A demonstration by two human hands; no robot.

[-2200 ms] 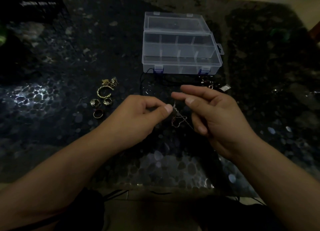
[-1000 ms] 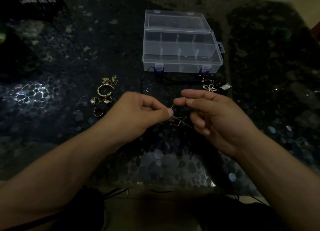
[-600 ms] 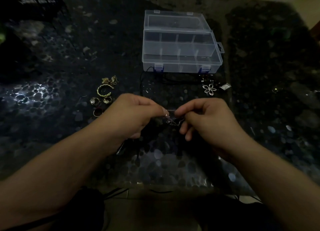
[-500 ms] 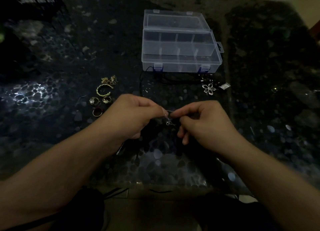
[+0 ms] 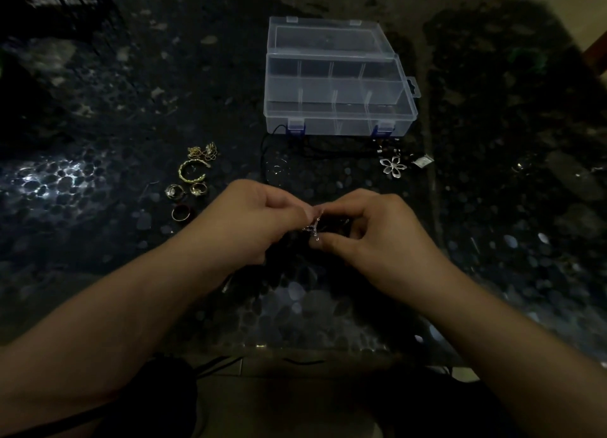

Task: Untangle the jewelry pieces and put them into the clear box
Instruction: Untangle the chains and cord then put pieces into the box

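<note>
While my left hand (image 5: pixel 249 220) and right hand (image 5: pixel 371 237) both pinch the small silver tangle (image 5: pixel 312 230) above the counter (image 5: pixel 98 191), I judge the task barely begun, the clear box (image 5: pixel 338 109) standing open and apparently empty

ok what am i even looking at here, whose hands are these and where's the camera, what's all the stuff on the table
There is no machine: a person wears a camera on the head, looking down at their own hands. The left hand and right hand together pinch a small silver jewelry piece above a dark table. Beyond them stands an open clear box with dividers; its compartments look empty. Gold rings and a bangle lie at the left, a silver flower pendant at the right, and a black cord runs before the box.
</note>
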